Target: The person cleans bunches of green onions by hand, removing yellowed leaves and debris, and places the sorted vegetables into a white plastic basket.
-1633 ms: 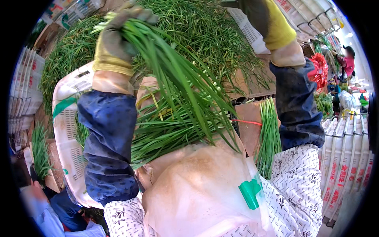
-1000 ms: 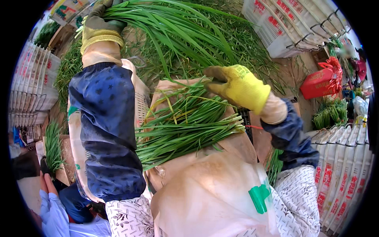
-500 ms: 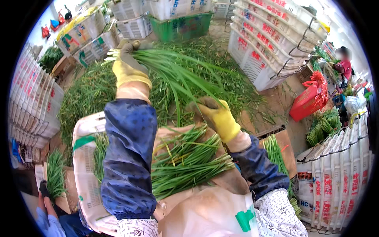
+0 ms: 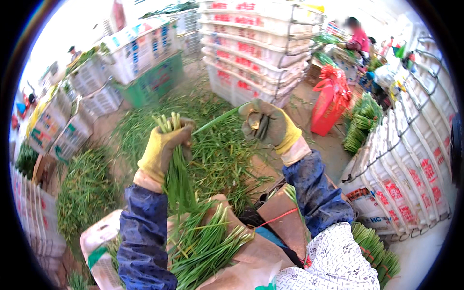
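Note:
My left hand [image 4: 166,149], in a yellow glove with a dark palm, is closed around a bunch of Chinese chives [image 4: 180,180]. The pale cut ends stick up above the fist and the green leaves hang below it. To the right, my right hand [image 4: 272,126], gloved alike, is closed on the end of one long green chive leaf [image 4: 221,119]. That leaf stretches taut-looking toward the bunch. Below both hands, loose chives [image 4: 208,239] lie in a pile on a brown sheet [image 4: 263,246] in front of me.
Discarded leaves [image 4: 227,157] cover the floor ahead. Stacked white crates [image 4: 256,53] stand beyond, with more crates [image 4: 401,169] at right and a green crate [image 4: 157,79] at left. A red box [image 4: 326,108] and tied chive bundles [image 4: 374,253] are on the right; a person [image 4: 357,38] sits far back.
The view has swung to the right. My left hand has turned the bunch from lying sideways to hanging with cut ends up. My right hand has risen and now grips a leaf.

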A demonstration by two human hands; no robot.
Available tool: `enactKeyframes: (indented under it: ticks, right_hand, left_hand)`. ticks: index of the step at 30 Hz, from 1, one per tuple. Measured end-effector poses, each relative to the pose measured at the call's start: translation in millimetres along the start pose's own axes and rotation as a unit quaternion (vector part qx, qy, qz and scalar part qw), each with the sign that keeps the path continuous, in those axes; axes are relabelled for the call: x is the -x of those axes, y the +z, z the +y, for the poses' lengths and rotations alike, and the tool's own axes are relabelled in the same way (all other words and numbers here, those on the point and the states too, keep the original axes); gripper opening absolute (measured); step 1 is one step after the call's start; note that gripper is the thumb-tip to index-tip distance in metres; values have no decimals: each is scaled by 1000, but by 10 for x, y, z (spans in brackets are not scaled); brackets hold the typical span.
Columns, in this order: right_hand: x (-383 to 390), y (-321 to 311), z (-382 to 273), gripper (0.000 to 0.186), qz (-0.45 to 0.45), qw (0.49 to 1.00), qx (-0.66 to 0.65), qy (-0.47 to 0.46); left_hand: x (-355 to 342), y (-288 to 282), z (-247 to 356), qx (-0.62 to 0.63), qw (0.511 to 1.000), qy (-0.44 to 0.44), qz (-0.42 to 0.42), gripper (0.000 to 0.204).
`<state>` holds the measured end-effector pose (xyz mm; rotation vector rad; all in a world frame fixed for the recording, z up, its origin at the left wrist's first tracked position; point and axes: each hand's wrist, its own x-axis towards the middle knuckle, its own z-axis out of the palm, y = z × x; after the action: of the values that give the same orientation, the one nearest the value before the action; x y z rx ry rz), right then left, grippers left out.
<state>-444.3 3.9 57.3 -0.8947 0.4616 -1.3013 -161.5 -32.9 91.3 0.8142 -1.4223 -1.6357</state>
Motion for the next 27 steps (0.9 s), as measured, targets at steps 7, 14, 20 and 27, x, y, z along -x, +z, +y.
enactKeyframes:
  ticks: [7, 14, 20, 27]
  right_hand:
    - [218, -462, -246, 53, -42, 990, -131, 32]
    - [1111, -707, -73, 57, 202, 977, -61, -14]
    - [1898, -770, 597, 50, 124, 982, -132, 54]
    - [2366, -632, 812, 61, 174, 981, -84, 19]
  left_hand:
    - [-399, 487, 56, -72, 993, -31, -86, 26]
    - [-940, 1107, 141, 3, 997, 58, -41, 17]
    - [-1170, 1526, 283, -11, 995, 62, -73, 23]
    - [-1114, 1987, 332, -47, 983, 127, -121, 24]
